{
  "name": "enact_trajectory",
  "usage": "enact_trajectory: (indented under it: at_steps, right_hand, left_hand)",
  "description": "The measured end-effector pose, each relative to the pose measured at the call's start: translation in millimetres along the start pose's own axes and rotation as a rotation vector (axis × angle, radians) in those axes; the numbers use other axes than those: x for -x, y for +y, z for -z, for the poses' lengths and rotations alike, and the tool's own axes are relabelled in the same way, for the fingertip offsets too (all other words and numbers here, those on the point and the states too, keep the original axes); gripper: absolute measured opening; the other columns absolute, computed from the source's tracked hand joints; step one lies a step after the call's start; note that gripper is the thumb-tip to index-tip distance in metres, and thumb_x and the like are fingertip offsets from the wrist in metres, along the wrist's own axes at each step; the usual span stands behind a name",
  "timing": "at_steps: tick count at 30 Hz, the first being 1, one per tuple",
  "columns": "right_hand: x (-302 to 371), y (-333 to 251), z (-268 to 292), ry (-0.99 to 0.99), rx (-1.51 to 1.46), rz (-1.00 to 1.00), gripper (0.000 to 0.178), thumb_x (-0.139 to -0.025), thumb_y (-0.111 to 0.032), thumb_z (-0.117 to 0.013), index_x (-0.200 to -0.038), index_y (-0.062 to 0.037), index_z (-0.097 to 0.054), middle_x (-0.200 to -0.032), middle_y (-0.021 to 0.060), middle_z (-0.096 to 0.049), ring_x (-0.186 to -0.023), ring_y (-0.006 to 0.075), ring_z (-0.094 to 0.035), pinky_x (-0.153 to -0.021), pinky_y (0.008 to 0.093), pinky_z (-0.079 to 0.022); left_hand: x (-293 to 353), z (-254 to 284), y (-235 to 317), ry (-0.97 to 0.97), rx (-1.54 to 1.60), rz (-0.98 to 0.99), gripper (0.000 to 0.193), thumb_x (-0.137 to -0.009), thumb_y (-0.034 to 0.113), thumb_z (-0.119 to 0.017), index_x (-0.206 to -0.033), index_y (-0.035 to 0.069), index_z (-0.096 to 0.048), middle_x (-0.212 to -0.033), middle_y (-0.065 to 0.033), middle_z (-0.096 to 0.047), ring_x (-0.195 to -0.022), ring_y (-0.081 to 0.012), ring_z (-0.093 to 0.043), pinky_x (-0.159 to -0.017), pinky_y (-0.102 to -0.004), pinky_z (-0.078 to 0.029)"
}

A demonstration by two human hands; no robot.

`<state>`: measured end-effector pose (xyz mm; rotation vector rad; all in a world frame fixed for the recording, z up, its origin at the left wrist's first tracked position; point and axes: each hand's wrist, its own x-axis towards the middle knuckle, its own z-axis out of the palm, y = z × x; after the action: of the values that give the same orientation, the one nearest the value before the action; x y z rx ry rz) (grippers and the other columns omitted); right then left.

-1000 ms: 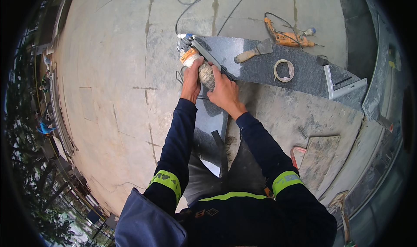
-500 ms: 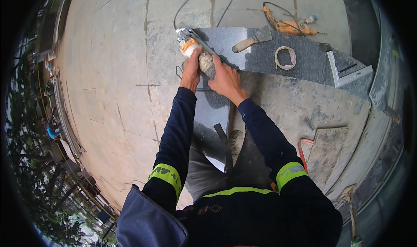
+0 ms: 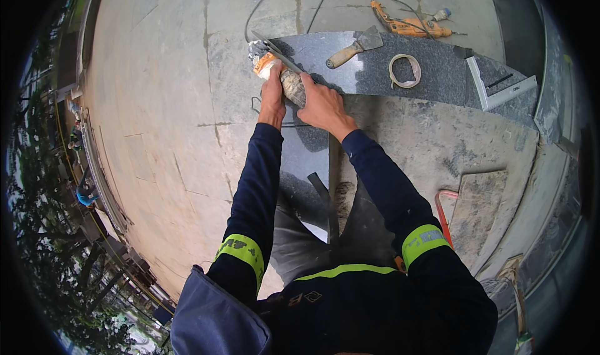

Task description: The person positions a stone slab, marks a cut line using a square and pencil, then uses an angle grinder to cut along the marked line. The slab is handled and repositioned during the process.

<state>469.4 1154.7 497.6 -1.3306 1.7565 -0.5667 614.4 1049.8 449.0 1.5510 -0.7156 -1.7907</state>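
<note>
Both hands are closed around a dusty orange and white tool (image 3: pixel 265 65) with a flat grey metal plate along one side. Its caked rear part looks tan and grey; its exact kind cannot be made out. My left hand (image 3: pixel 272 95) grips its left side. From the right, my right hand (image 3: pixel 325 107) wraps the rear end, fingers by the plate. The tool is over the left end of a curved dark stone slab (image 3: pixel 437 61). On that slab, right of my hands, lie a wooden-handled scraper (image 3: pixel 356 47) and a pale ring-shaped roll (image 3: pixel 392 71).
Beyond the slab lies an orange drill (image 3: pixel 409 27) with its cord. A metal square (image 3: pixel 509 95) rests at the slab's right end. Another dark slab (image 3: pixel 304 158) and a black strip (image 3: pixel 322 189) are near my legs. A flat board (image 3: pixel 480 205) lies right, beside a red curved bar (image 3: pixel 442 214).
The view has shifted slightly, so slab and drill sit a little higher and mostly farther left. Both hands keep their hold on the tool, with little visible change in grip.
</note>
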Motion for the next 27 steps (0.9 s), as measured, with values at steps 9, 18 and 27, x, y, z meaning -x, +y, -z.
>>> enact_trajectory:
  at_steps: [9, 18, 27]
  right_hand:
    - [-2, -1, 4, -0.025, -0.014, -0.026, 0.089, -0.078, -0.015, -0.078, -0.159, -0.0040, -0.041, -0.116, 0.0323, -0.076, -0.108, 0.0548, -0.072, -0.095, 0.0607, -0.058]
    - [23, -5, 7, 0.066, -0.129, 0.000, 0.096, -0.077, -0.015, -0.080, -0.163, -0.0043, -0.039, -0.121, 0.0332, -0.075, -0.115, 0.0541, -0.071, -0.101, 0.0567, -0.057]
    - [83, -1, 48, 0.275, -0.373, -0.056, 0.088, -0.079, -0.009, -0.082, -0.158, 0.0014, -0.045, -0.132, 0.0243, -0.073, -0.119, 0.0333, -0.075, -0.102, 0.0416, -0.058]
  left_hand:
    - [-2, -1, -2, 0.034, -0.011, -0.015, 0.057, -0.103, 0.048, -0.074, -0.134, 0.001, -0.067, -0.116, -0.0074, -0.074, -0.102, -0.0205, -0.072, -0.093, -0.0361, -0.057]
    - [25, 3, 13, -0.120, -0.031, 0.042, 0.071, -0.103, 0.052, -0.075, -0.145, -0.002, -0.061, -0.127, -0.0108, -0.073, -0.112, -0.0245, -0.071, -0.098, -0.0384, -0.056]
    - [114, 36, -22, 0.287, -1.237, -0.236, 0.134, -0.074, 0.069, -0.093, -0.167, -0.005, -0.032, -0.169, -0.0368, -0.038, -0.161, -0.0470, -0.037, -0.126, -0.0627, -0.035]
